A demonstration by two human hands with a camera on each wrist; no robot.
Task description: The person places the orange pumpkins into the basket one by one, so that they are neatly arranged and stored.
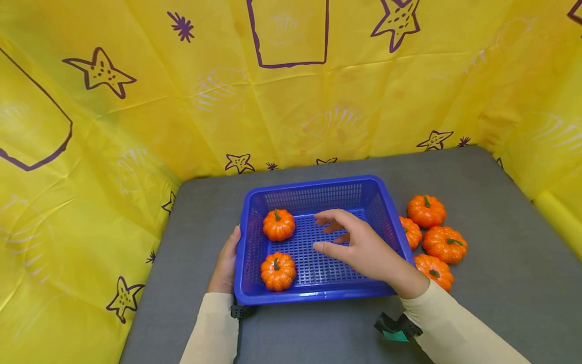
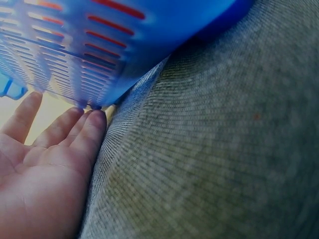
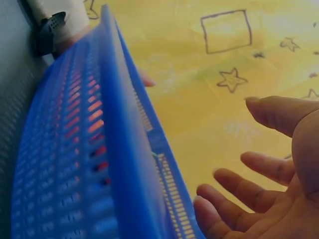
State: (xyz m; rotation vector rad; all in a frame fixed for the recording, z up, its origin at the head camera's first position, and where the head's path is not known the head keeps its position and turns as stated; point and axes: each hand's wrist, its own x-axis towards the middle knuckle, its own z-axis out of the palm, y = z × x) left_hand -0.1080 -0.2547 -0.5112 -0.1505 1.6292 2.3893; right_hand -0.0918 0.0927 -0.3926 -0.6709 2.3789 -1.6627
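A blue plastic basket (image 1: 318, 294) with slotted walls stands on the grey table. Inside it, along its left side, lie two small orange pumpkins with green stems, a back one (image 1: 279, 225) and a front one (image 1: 278, 272). My left hand (image 1: 226, 265) rests against the basket's left wall, thumb up by the rim. Its nearly straight fingertips (image 2: 92, 122) touch the slotted side in the left wrist view. Over the right half of the basket hovers my right hand (image 1: 359, 247), its fingers spread and loosely bent, with nothing between them.
Several more pumpkins (image 1: 444, 244) lie grouped on the table just right of the basket, one partly behind its wall and one partly behind the right forearm. A yellow cloth (image 1: 282, 116) printed with starfish and fish hangs around the grey tabletop (image 1: 509, 242).
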